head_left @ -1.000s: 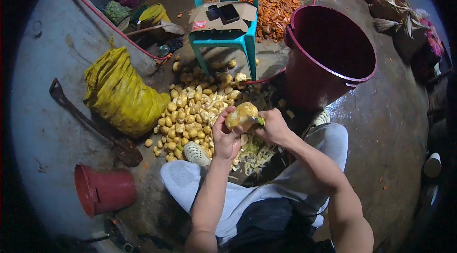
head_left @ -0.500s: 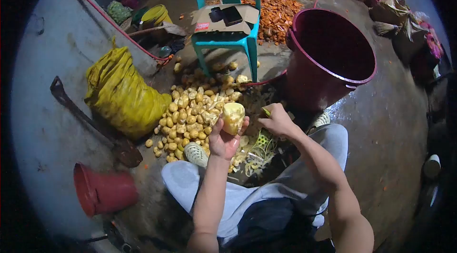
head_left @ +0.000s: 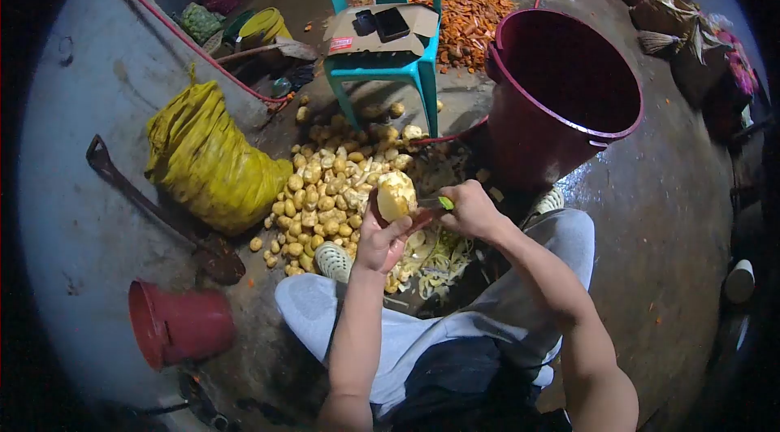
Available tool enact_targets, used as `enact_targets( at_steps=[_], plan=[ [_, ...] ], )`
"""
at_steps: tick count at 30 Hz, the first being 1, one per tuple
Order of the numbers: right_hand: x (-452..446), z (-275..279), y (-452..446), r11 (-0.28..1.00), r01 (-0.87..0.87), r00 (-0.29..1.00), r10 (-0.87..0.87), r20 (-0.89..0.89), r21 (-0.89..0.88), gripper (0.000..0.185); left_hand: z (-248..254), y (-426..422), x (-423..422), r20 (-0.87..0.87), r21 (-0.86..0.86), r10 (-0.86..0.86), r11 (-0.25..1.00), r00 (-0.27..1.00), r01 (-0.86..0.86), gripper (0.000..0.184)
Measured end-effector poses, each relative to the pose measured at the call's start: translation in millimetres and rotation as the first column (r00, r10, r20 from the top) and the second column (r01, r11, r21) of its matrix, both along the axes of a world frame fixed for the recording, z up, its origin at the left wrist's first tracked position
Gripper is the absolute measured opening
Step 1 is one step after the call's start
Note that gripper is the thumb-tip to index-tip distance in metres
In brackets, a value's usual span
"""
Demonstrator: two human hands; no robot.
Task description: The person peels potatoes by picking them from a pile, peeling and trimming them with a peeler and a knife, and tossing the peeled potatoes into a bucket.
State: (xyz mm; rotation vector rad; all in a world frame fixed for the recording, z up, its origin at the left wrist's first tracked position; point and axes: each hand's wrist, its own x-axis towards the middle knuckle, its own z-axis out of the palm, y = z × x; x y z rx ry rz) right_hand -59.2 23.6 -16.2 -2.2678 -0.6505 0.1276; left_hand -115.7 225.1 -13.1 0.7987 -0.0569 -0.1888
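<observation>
Mid-frame, your left hand (head_left: 383, 245) cups a part-peeled potato (head_left: 396, 195); your right hand (head_left: 473, 209) grips a green-handled tool (head_left: 445, 202) (peeling, seemingly): the next stroke wants steady fingers.

The wet, brownish floor (head_left: 650, 229) spreads across most of the frame. At its centre lies a heap of potatoes (head_left: 329, 200), with pale peelings (head_left: 445, 265) scattered just below and to the right. A yellow sack (head_left: 211, 168) sits left of centre, a red bucket (head_left: 191, 322) at lower left, a large maroon tub (head_left: 524, 140) right of centre. Toward the top, a teal chair (head_left: 378, 73) stands before a pile of orange pieces (head_left: 479, 22).
</observation>
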Motion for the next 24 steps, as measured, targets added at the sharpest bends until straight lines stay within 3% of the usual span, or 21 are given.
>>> enact_targets(
  at_steps=[3,6,11,18,21,24],
  plan=[
    [-3,-7,3,0.999,-0.016,0.998,0.013,0.068,0.044,0.023,1,-1,-1,0.016,0.064,-0.001,0.998,1.000,0.000,0.071],
    [-4,-6,6,0.999,-0.028,0.994,0.024,0.104,0.038,0.022,-1,-3,1,-0.010,-0.010,0.014,1.000,1.000,-0.014,0.069],
    [-8,0,11,1.000,-0.018,0.974,0.017,0.227,0.002,0.022,-14,-12,5,0.074,0.045,0.276,0.959,0.958,-0.280,0.073],
    [-9,-4,17,1.000,-0.004,0.983,0.005,0.183,-0.007,0.025,-12,-14,7,0.144,0.151,0.241,0.953,0.960,-0.262,0.078],
    [-11,-3,21,1.000,-0.002,0.983,0.002,0.182,0.000,0.028,-9,-13,6,0.045,0.018,0.288,0.957,0.956,-0.289,0.079],
    [-12,-2,21,0.998,0.034,0.981,-0.024,0.194,-0.046,0.030,-11,-12,6,0.110,0.135,0.271,0.949,0.956,-0.285,0.079]
  ],
)
